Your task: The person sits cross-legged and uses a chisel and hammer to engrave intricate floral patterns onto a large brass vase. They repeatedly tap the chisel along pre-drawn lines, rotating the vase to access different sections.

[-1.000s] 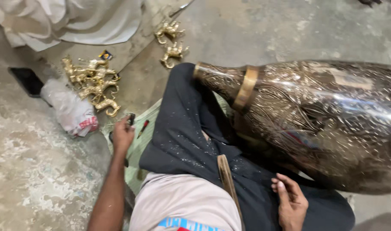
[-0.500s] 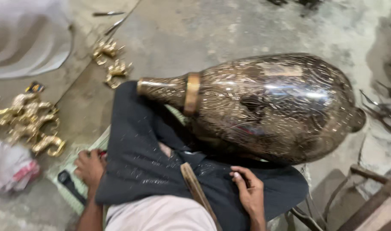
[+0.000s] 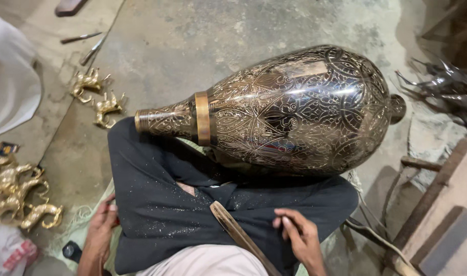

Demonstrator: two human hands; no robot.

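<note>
While the right hand [image 3: 301,237] pinches black cloth [image 3: 157,204], seemingly closed, the vase [image 3: 294,110] looks heavy, rigid, slippery; grip its neck.

This is a metalworker's workshop, with the work done seated on the ground. A large engraved brass vase [image 3: 294,110] lies on its side across the person's lap. Left of the vase, small cast brass animal figures [image 3: 98,97] sit on the stained, rough concrete floor [image 3: 233,25], with more [image 3: 19,197] heaped nearer the person. Thin metal hand tools [image 3: 88,43] lie beyond them. Right of the vase are rough wooden blocks [image 3: 448,204] and dark metal scrap [image 3: 448,87].
</note>
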